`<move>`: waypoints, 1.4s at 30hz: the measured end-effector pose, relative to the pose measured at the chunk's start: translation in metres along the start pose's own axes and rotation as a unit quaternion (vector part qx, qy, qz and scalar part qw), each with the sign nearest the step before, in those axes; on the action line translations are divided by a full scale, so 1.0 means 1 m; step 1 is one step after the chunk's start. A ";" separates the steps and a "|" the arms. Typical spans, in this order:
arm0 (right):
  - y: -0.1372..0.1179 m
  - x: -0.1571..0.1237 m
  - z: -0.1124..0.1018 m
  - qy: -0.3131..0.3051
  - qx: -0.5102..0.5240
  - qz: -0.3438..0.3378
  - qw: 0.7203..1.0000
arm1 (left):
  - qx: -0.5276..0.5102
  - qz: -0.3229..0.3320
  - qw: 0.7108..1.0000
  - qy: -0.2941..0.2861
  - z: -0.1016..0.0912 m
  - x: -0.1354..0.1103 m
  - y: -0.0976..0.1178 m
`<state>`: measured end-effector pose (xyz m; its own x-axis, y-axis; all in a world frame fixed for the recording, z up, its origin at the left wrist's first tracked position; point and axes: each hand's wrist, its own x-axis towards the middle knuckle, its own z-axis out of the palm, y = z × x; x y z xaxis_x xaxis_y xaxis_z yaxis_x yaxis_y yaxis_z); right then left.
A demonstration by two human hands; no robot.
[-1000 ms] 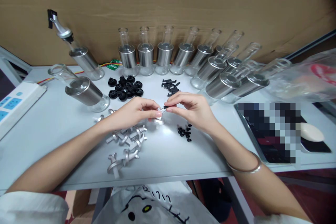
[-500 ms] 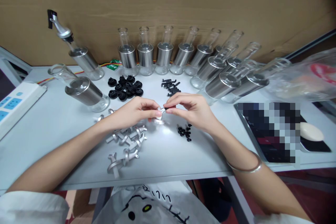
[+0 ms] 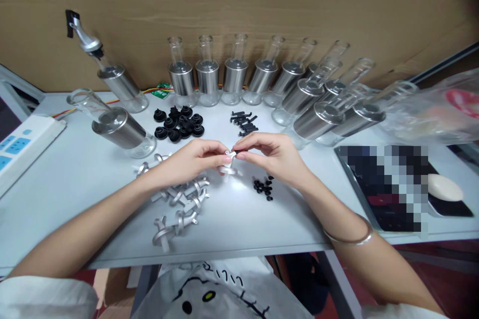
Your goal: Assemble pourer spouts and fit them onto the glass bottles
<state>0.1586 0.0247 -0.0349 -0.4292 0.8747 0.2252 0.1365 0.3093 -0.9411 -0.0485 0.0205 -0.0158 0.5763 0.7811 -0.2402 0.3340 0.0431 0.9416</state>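
Note:
Pinched in my left hand is a silver pourer spout, held just above the table with its round collar downward. My right hand grips a small black lever between thumb and fingertips, its end touching the top of the spout. The fingers partly hide where the two meet. More silver spouts lie in a pile beneath and beside my left forearm. Small black caps are grouped below my right hand. Beyond the hands lie black levers and black ribbed stoppers.
Several glass bottles with steel sleeves line the back and right. On the left stand an open bottle and one with a fitted pourer. A power strip is far left; a tablet and white oval object sit right.
Both hands stay together at nearly the same spot. The spout's collar is slightly higher and farther right, with small finger shifts. The piles and bottles have not moved.

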 end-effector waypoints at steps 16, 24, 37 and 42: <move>-0.007 -0.003 0.006 0.073 0.032 -0.016 0.997 | 0.096 0.204 0.957 0.181 0.015 -0.033 -0.015; -0.005 -0.004 0.009 0.055 0.043 -0.012 0.997 | 0.190 0.216 0.934 0.212 0.018 -0.035 -0.020; -0.007 -0.005 0.009 0.065 0.048 -0.016 0.997 | 0.200 0.226 0.931 0.204 0.017 -0.038 -0.015; -0.008 -0.004 0.008 0.097 0.041 -0.023 0.994 | 0.207 0.276 0.919 0.189 0.018 -0.036 -0.022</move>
<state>0.1519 0.0151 -0.0302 -0.2520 0.9185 0.3047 0.0442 0.3254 -0.9445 -0.0633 -0.0201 -0.0319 0.4685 0.7774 0.4197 0.3700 -0.6041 0.7058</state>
